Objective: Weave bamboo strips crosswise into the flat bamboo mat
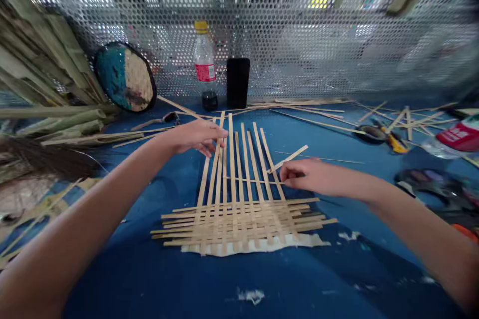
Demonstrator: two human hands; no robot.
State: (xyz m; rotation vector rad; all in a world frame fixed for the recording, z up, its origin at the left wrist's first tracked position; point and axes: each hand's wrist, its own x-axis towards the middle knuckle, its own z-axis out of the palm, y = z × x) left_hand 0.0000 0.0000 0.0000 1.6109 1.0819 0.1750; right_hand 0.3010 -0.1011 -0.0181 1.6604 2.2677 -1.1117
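Bamboo-strip weave [239, 219] on desk [239, 279], two hands.
Right hand [299, 174] pinches one thin strip [254, 180]; left hand [196, 137] open above upright strips [232, 159].

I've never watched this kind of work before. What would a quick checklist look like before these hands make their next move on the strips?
1. Grip: the right hand pinches the end of the thin crosswise strip: ok.
2. Support: the left hand is over the top of the upright strips, but any contact with them: cannot tell.
3. Base: the woven mat of pale bamboo strips lies flat on the blue tabletop: ok.
4. Spacing: the upright strips fan out with uneven gaps: not ok.
5. Loose pieces: a flat strip lies across the rightmost upright: not ok.
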